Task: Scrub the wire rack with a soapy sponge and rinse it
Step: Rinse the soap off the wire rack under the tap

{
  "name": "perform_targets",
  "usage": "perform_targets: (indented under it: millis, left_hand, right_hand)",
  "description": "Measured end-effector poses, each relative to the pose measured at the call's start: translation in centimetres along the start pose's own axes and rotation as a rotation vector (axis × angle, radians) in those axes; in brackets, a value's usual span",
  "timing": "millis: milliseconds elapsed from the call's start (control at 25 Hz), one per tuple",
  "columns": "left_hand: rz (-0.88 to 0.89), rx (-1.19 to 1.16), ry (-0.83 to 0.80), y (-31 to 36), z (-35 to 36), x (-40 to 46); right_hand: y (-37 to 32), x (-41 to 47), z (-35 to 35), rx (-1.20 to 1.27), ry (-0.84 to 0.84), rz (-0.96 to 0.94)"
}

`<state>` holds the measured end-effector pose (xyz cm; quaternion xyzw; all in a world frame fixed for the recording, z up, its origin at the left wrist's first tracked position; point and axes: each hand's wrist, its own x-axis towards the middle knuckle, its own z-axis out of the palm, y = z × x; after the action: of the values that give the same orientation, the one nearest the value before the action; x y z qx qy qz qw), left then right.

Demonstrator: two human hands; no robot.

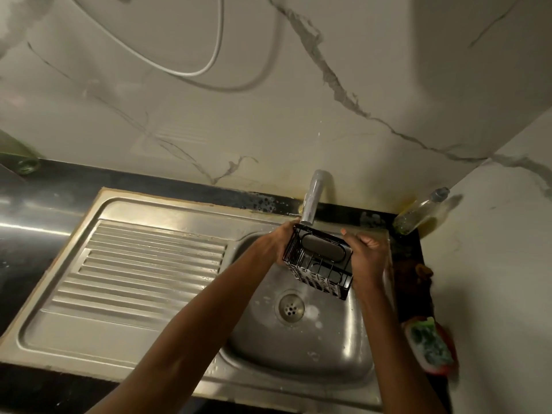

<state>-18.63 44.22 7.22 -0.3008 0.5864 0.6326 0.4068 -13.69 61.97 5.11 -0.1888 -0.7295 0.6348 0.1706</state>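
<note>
Both hands, left (276, 245) and right (366, 253), grip wire rack (318, 264) under faucet (312, 198) | risk: wet grip slips, rack drops into sink (352, 354) | sponge (430, 343) idle on worktop

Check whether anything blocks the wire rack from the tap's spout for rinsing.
Nothing visible does. Both hands hold the wire rack over the sink basin, left hand on its left side, right hand on its right, with the rack's top edge already right under the tap spout.
</note>
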Motion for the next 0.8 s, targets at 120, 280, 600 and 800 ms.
perform_targets:
  millis: [120,280,600,800]
  left_hand:
    - [0.106,-0.034,-0.021,-0.5,0.5,-1.5]
    - [0.086,-0.034,0.130,-1.3,1.7,1.8]
    - [0.044,-0.017,0.112,-1.3,2.3,2.7]
    - [0.076,0.019,0.032,-0.6,1.7,3.5]
  right_hand:
    - [-1.1,-0.7,-0.8,0.056,-0.027,0.032]
    - [-1.7,-0.6,-2.8,0.226,-0.075,0.043]
    - [-0.9,1.1,-3.8,0.142,-0.081,-0.002]
    - [-0.9,1.3,-2.3,0.001,-0.048,0.019]
